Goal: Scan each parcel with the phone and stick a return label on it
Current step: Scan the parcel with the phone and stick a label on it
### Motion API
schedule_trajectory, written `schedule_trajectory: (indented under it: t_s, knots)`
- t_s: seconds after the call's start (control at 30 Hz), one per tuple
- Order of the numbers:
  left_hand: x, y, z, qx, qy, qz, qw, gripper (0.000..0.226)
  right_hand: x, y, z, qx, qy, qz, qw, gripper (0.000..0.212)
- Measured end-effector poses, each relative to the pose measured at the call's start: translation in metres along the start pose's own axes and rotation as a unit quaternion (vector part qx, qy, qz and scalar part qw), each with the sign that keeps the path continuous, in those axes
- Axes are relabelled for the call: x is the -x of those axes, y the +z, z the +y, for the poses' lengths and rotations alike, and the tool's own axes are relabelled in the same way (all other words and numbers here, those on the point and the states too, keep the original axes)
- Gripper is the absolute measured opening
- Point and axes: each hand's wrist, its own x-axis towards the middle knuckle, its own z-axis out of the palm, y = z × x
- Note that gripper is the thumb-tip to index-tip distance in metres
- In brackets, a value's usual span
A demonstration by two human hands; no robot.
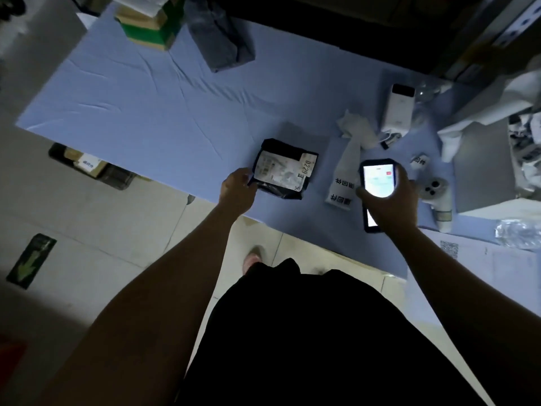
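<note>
A small black parcel (285, 168) with a white shipping label lies near the front edge of the blue-covered table (152, 112). My left hand (238, 189) grips its left edge. My right hand (390, 200) holds a phone (378, 180) with its screen lit, just right of the parcel and above the table. A strip of white return labels (344, 183) lies between the parcel and the phone. One loose return label (419, 162) sits further right.
A grey bag parcel (219, 39) and a green-and-tan stack of boxes (149, 24) stand at the table's back. A white power bank (398, 109), crumpled paper (355, 127), a small white device (437, 197) and a grey box (483, 165) crowd the right. More parcels (90, 165) lie on the floor.
</note>
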Motion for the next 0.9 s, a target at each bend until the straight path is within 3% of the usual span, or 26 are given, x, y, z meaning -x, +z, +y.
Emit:
schedule_trajectory:
  t_s: [0.07, 0.23, 0.3, 0.43, 0.6, 0.9]
  knots:
    - [-0.017, 0.0, 0.006, -0.02, 0.014, -0.012, 1.0, 0.007, 0.009, 0.001, -0.027, 0.022, -0.033, -0.053, 0.998, 0.086]
    - [-0.051, 0.002, 0.011, 0.035, 0.012, -0.037, 0.999, 0.026, 0.035, 0.014, -0.075, 0.23, -0.058, -0.187, 0.953, 0.099]
    - [-0.056, 0.001, 0.013, 0.053, 0.037, -0.027, 0.998, 0.03, 0.043, 0.021, -0.085, 0.29, -0.065, -0.186, 0.936, 0.101]
    - [-0.062, -0.005, 0.021, 0.114, 0.079, -0.04, 0.99, 0.016, 0.051, 0.027, -0.095, 0.321, -0.066, -0.156, 0.932, 0.105]
    - [-0.066, -0.011, 0.024, 0.111, 0.129, -0.036, 0.985, 0.027, 0.057, 0.03, -0.104, 0.319, -0.061, -0.116, 0.939, 0.102]
    - [-0.07, -0.017, 0.027, 0.103, 0.16, -0.019, 0.982, 0.015, 0.064, 0.015, -0.097, 0.314, -0.044, -0.11, 0.942, 0.1]
